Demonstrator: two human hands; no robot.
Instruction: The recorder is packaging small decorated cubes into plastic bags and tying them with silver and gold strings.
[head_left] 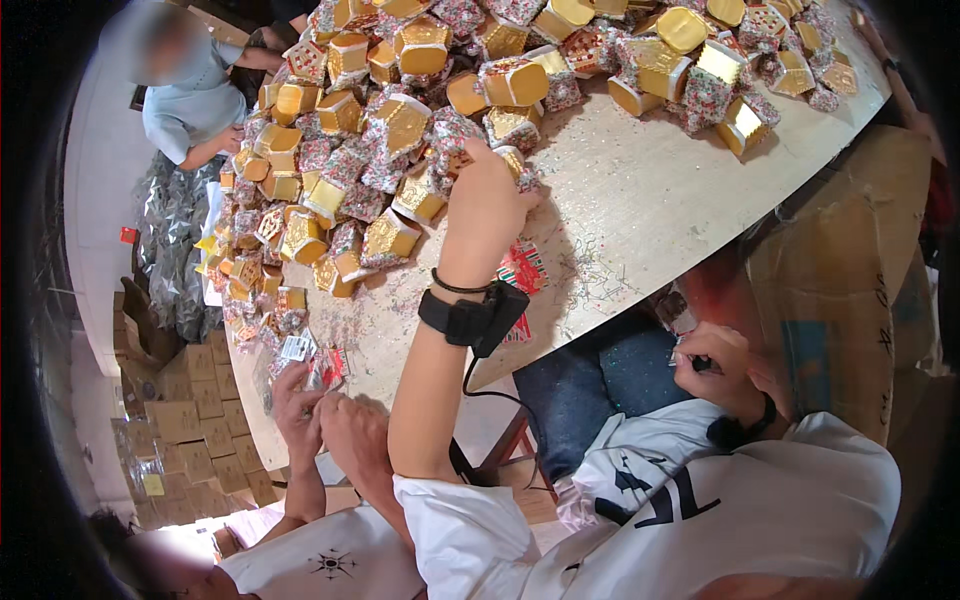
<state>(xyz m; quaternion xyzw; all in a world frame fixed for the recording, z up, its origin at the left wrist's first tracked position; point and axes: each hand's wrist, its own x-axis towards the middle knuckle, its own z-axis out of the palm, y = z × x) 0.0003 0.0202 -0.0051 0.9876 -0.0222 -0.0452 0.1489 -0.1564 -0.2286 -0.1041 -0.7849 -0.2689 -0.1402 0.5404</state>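
My left arm, with a black strapped device at the wrist, reaches over the table. My left hand is closed at the near edge of a heap of small gold-based ornaments with red, white and green glittery sides. Between its fingers sits one such ornament, mostly covered by the hand. Red, white and green printed cards lie beside my left wrist. Low at the right, off the table, my right hand is closed around a small dark thing, its kind unclear.
The pale wooden table has a curved edge and scattered glitter bits. At lower left, a co-worker's hands are near a small clear packet. Another person stands beyond the heap. Stacked cartons and a large cardboard box flank the table.
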